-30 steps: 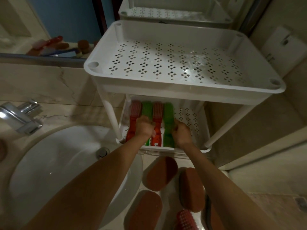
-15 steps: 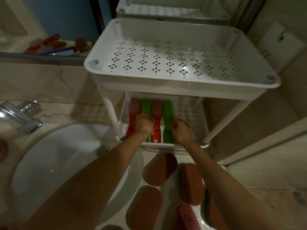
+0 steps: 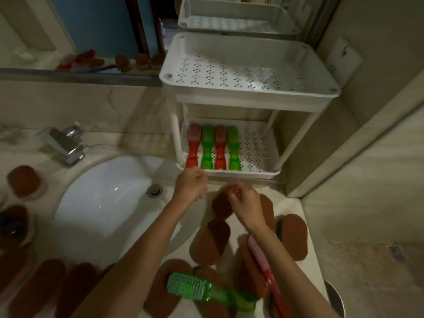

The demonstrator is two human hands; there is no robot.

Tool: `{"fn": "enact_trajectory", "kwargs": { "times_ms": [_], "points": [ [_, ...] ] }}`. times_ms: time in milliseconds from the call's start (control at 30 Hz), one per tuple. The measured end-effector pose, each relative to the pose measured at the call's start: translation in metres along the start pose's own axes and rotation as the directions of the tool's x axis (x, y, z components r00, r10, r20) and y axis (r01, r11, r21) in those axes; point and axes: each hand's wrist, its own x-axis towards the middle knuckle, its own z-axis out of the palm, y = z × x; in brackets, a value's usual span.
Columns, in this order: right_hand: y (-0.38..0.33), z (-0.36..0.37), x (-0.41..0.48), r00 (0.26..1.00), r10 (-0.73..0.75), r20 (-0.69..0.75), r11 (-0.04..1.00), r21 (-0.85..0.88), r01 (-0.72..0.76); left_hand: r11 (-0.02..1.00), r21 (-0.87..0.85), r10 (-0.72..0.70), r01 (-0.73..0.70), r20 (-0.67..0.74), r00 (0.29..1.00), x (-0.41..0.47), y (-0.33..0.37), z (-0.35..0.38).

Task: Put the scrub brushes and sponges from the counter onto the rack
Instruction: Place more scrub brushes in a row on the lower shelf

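The white rack stands at the back of the counter. Its lower shelf holds a row of scrub brushes: red, green, red, green. My left hand hovers just before the shelf's front edge, fingers loose, holding nothing. My right hand is beside it, fingers curled at the edge of a brown sponge lying on the counter; whether it grips is unclear. A green brush, a red brush and more sponges lie nearer me.
The rack's top shelf is bare. A white sink with a chrome faucet is on the left. More brown sponges lie left of the sink. A tiled wall closes the right side, and a mirror is behind.
Both hands have pulled back out of the lower shelf, leaving the brushes lying there. My view has tilted down, showing more of the counter. My right hand has dropped onto a brown sponge.
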Motion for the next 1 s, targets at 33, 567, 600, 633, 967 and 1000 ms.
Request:
{"fn": "enact_trajectory", "kwargs": {
  "times_ms": [33, 567, 600, 633, 967, 1000],
  "points": [
    [-0.001, 0.003, -0.010, 0.998, -0.007, 0.059, 1.000, -0.006, 0.007, 1.000, -0.015, -0.026, 0.026, -0.017, 1.000, -0.008, -0.009, -0.005],
    [-0.001, 0.059, -0.121, 0.758, -0.082, 0.647, 0.785, -0.427, 0.449, 0.976, -0.158, -0.170, 0.151, -0.117, 0.978, -0.084, -0.095, -0.021],
    [-0.002, 0.059, -0.121, 0.767, -0.084, 0.637, 0.774, -0.442, 0.453, 0.977, -0.160, -0.160, 0.139, -0.129, 0.979, -0.084, -0.094, -0.022],
    [-0.003, 0.060, -0.121, 0.777, -0.086, 0.624, 0.767, -0.456, 0.452, 0.978, -0.165, -0.149, 0.126, -0.135, 0.979, -0.084, -0.093, -0.023],
    [0.003, 0.011, -0.106, 0.981, -0.040, 0.189, 0.957, -0.276, 0.093, 0.982, -0.167, -0.122, 0.092, -0.184, 0.975, -0.069, -0.070, -0.011],
    [0.009, 0.004, -0.103, 0.992, -0.002, 0.125, 0.968, -0.251, 0.033, 0.984, -0.148, -0.123, 0.101, -0.153, 0.981, -0.069, -0.065, -0.002]
  ]
}}
